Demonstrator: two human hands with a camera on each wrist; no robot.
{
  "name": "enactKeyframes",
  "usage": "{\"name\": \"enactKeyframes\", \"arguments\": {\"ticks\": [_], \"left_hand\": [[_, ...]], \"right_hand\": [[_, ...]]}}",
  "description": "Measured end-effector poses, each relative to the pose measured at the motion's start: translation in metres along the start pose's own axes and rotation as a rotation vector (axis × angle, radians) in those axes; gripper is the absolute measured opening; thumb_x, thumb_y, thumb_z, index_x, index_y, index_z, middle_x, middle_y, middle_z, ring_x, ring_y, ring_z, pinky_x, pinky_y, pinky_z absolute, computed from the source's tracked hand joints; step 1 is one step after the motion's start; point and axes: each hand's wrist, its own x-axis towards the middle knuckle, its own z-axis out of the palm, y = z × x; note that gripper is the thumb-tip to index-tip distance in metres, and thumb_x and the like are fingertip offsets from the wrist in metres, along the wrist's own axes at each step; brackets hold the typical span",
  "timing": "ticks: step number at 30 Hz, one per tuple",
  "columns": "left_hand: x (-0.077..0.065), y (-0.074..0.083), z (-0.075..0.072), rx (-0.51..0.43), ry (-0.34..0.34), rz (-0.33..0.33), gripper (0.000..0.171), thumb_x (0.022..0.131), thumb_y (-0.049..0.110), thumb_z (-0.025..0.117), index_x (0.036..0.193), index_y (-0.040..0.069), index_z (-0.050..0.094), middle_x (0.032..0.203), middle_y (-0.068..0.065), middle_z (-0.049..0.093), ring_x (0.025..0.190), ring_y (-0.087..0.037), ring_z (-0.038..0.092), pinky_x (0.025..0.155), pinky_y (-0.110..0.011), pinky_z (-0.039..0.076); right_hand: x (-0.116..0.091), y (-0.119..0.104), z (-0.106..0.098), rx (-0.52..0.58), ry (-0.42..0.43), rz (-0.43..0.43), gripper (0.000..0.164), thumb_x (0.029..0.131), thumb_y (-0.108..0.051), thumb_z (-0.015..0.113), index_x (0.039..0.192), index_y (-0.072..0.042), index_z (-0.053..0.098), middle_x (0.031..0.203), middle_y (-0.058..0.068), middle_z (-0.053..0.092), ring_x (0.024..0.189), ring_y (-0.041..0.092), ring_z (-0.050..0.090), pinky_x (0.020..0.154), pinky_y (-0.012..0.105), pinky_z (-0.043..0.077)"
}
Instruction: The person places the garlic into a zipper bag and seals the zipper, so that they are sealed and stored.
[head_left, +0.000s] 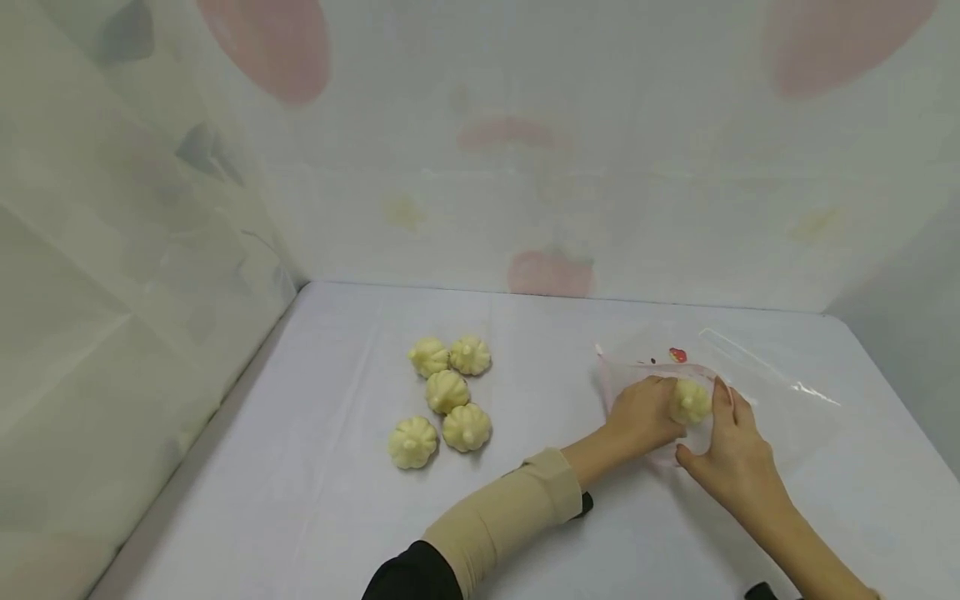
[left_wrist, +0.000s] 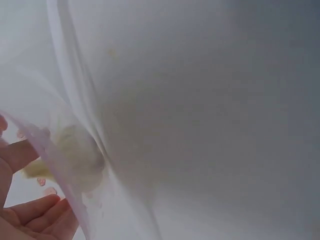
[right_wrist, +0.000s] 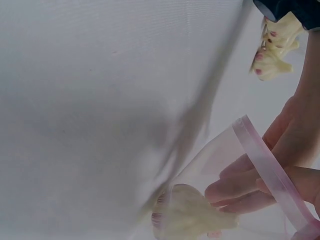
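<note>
My left hand [head_left: 647, 410] reaches into the mouth of a clear plastic bag [head_left: 780, 417] with a pink rim. In the right wrist view its fingers [right_wrist: 235, 186] extend behind the film, close to the stem of a garlic bulb [right_wrist: 185, 210] inside the bag. From above, that garlic bulb [head_left: 692, 402] sits between both hands. At the bag mouth my right hand [head_left: 737, 454] has its thumb and fingers spread. Its fingers [left_wrist: 42, 217] touch the pink rim [left_wrist: 62, 187] in the left wrist view. Film blurs the garlic bulb [left_wrist: 80, 155] there.
Several more garlic bulbs [head_left: 447, 392] lie in a loose group on the white table [head_left: 322, 500], left of the hands. A printed sheet [head_left: 637, 192] hangs behind the table's far edge, and another sheet [head_left: 97, 350] hangs along the left side.
</note>
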Motion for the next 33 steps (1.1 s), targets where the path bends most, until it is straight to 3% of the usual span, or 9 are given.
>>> {"name": "enactKeyframes", "arguments": {"ticks": [5, 14, 23, 33], "left_hand": [[-0.008, -0.007, -0.007, -0.035, 0.02, 0.046, 0.053, 0.073, 0.036, 0.085, 0.121, 0.023, 0.066, 0.109, 0.014, 0.068, 0.099, 0.002, 0.061, 0.077, -0.01, 0.045], [-0.027, -0.015, -0.024, -0.047, 0.013, 0.024, 0.061, 0.072, 0.047, 0.083, 0.126, 0.024, 0.066, 0.119, 0.017, 0.065, 0.108, 0.002, 0.059, 0.077, -0.012, 0.047], [-0.048, -0.033, -0.05, -0.125, 0.112, 0.099, 0.061, 0.07, 0.043, 0.086, 0.124, 0.022, 0.067, 0.118, 0.011, 0.067, 0.103, -0.002, 0.063, 0.072, -0.01, 0.045], [-0.069, -0.059, -0.078, -0.343, 0.153, 0.203, 0.056, 0.069, 0.029, 0.089, 0.119, 0.014, 0.069, 0.112, 0.002, 0.071, 0.098, -0.006, 0.065, 0.078, -0.011, 0.045]], "right_hand": [[0.001, 0.003, -0.002, -0.001, -0.026, 0.016, 0.097, 0.069, -0.003, 0.078, 0.14, 0.024, 0.018, 0.13, 0.047, 0.031, 0.072, 0.062, 0.054, 0.053, 0.056, 0.053], [0.002, 0.007, -0.002, -0.006, -0.036, 0.035, 0.098, 0.07, -0.006, 0.078, 0.142, 0.022, 0.018, 0.132, 0.046, 0.03, 0.081, 0.067, 0.051, 0.06, 0.063, 0.051], [0.003, 0.008, -0.001, -0.018, -0.049, 0.026, 0.098, 0.069, -0.005, 0.078, 0.141, 0.023, 0.018, 0.131, 0.048, 0.03, 0.078, 0.065, 0.053, 0.058, 0.061, 0.052], [0.001, 0.009, -0.001, -0.014, -0.035, 0.021, 0.097, 0.07, -0.006, 0.077, 0.141, 0.024, 0.018, 0.131, 0.048, 0.03, 0.088, 0.068, 0.05, 0.06, 0.062, 0.052]]}}
